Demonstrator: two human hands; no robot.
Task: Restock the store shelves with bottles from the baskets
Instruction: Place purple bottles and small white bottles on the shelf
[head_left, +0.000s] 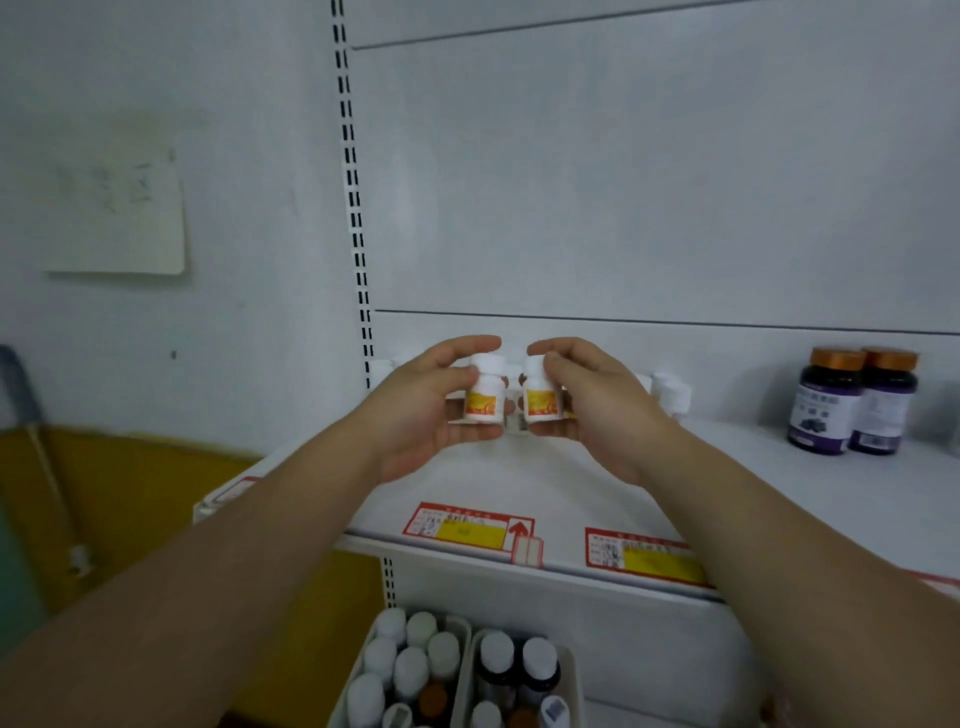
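Hands at frame centre, raised over the white shelf (571, 483), one small white bottle apiece. Left hand (421, 410) curled round left bottle (485, 395), thumb above the cap, fingers below the base. Right hand (597, 405) curled round right bottle (540, 397) in like manner. Both bottles upright, long axis vertical, orange-yellow labels facing the camera, caps nearly level, close beside each other without clear contact.

Shelf surface directly below and just behind both bottles; row of white bottles (670, 389) already standing at the back, partly hidden by the hands. Neither hand plainly nearer the shelf. Judgement: placing step in hand; next move a short drop and slight push toward the back row, bottles kept vertical. Risk: knocking the standing row.

Two dark bottles with orange caps (852, 405) at right of frame, on the same shelf, well apart from the hands.

Two baskets at lower centre, below the shelf edge. Left basket (358, 675): white-capped pale bottles, closely packed. Right basket (571, 675): dark bottles with white caps. Stock remaining in both; task only partly done.
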